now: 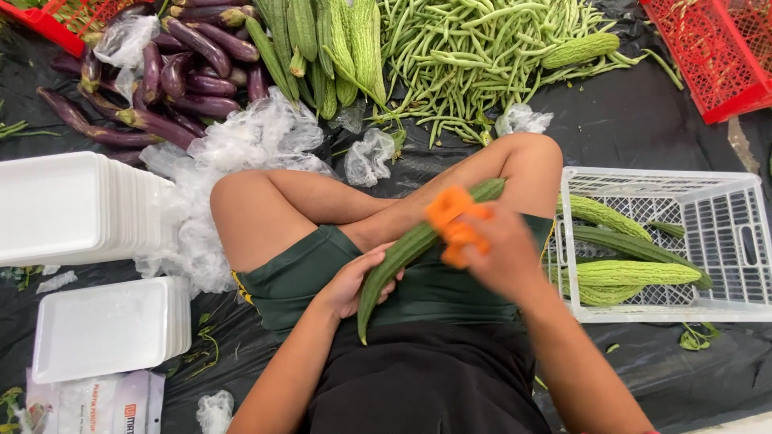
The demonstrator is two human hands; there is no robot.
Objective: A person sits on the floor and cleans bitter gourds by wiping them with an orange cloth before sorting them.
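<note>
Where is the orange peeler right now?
In the head view the orange peeler is in the right hand, just right of centre, against the upper part of the long ridged gourd that the left hand supports over the lap.

Long green ridged gourd (402,255) slants across the lap beneath an orange peeler (452,225).

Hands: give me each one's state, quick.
Left hand: closed around a long green gourd.
Right hand: gripping an orange peeler against the gourd.
</note>
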